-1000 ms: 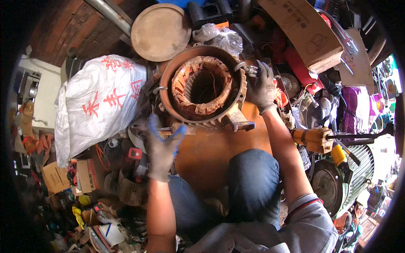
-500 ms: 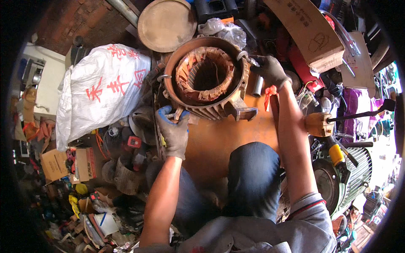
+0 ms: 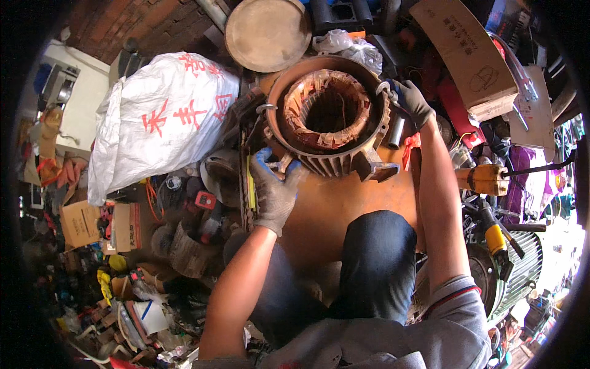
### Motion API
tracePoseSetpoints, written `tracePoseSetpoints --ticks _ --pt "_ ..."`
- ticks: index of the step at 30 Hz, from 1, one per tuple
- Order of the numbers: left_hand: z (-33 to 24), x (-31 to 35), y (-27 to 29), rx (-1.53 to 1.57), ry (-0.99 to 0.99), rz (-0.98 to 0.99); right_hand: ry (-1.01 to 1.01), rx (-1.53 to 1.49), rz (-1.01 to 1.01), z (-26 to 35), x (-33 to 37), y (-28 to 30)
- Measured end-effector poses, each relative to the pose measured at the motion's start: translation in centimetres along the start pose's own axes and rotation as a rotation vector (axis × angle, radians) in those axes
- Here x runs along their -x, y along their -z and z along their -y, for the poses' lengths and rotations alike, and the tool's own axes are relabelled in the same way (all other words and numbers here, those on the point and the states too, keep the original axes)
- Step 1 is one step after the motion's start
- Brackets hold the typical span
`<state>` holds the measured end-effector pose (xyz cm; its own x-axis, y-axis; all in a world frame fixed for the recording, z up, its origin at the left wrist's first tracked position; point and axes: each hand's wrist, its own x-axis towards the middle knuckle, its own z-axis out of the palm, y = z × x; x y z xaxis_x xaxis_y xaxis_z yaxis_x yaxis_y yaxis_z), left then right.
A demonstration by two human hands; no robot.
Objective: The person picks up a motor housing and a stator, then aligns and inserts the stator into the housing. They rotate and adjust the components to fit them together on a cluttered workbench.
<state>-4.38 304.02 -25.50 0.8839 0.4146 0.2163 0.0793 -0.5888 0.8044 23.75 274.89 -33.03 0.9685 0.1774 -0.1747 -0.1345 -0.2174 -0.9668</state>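
Observation:
A round, rusty electric motor housing (image 3: 314,165) with cooling fins stands on a brown bench top, its open end facing up. Inside it sits a ring of taped copper windings (image 3: 326,136). My left hand (image 3: 273,194), in a grey glove with blue fingertips, grips a small lug on the housing's near left side between thumb and fingers. At the far right rim, beside a metal lifting ring (image 3: 386,92), my right hand (image 3: 416,106) in a matching glove is closed on the housing's edge. Its fingertips are partly hidden.
A round metal cover (image 3: 268,34) lies behind the housing. To the left bulges a white woven sack (image 3: 163,123). A short metal tube (image 3: 396,132) and red ribbon (image 3: 412,146) lie near my right wrist. A cardboard box (image 3: 470,61) and a finned green motor (image 3: 522,264) stand at right.
The whole view has shifted, so things appear farther right. The motor housing looks turned slightly clockwise. My right hand's fingers have moved off the lifting ring to the rim beside it.

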Motion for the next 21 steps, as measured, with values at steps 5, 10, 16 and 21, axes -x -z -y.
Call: tracePoseSetpoints --ticks 5,10,16,21 --pt "0.5 -0.6 2.5 -0.002 -0.037 0.13 0.346 0.063 -0.353 -1.5 3.0 -1.6" --pt "1.4 0.0 2.1 -0.019 0.038 0.152 0.867 0.452 -0.481 -2.6 8.2 -3.0" --pt "0.5 0.0 0.7 0.022 0.02 0.126 0.449 0.56 -0.599 -1.5 6.1 -3.0" --pt "1.1 0.4 0.9 -0.029 -0.006 0.086 0.417 0.67 0.195 1.4 2.5 1.9"
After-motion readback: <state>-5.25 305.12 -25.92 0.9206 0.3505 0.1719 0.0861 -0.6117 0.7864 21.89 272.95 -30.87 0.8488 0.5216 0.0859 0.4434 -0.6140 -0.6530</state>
